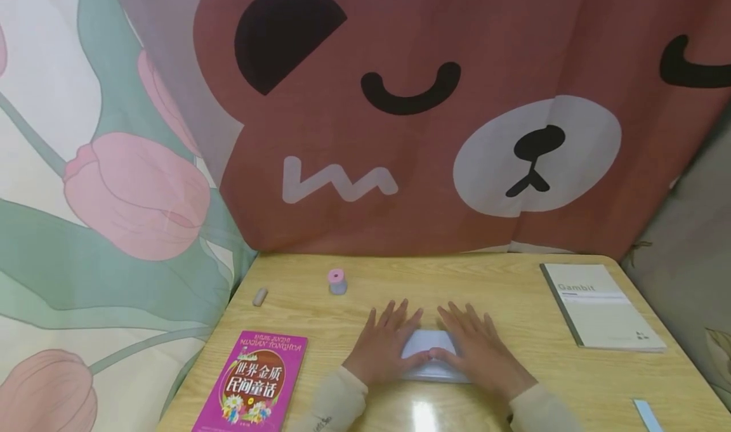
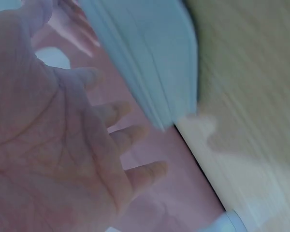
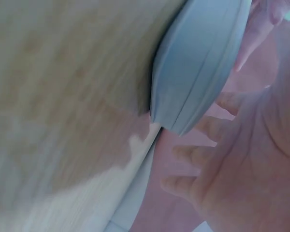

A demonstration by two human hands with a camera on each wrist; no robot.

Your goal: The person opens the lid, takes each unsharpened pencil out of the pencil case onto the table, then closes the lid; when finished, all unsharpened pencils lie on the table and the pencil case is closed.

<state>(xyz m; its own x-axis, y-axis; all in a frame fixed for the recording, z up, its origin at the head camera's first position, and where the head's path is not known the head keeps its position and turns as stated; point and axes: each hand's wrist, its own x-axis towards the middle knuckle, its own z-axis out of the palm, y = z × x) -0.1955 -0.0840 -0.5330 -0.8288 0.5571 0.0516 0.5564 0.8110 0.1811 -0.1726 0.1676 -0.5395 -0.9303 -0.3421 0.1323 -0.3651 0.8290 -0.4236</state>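
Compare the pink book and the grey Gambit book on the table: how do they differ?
The pink book has a bright magenta, illustrated cover; the Gambit book is plain pale grey with a dark spine. The pink book lies at the table's near left, the Gambit book at the far right. Both lie flat, closed and untouched by the hands.

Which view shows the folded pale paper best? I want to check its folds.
The right wrist view: the folded paper shows its layered edge close up, though blurred. The left wrist view gives a blurrier edge; the head view shows both hands covering most of it on the table.
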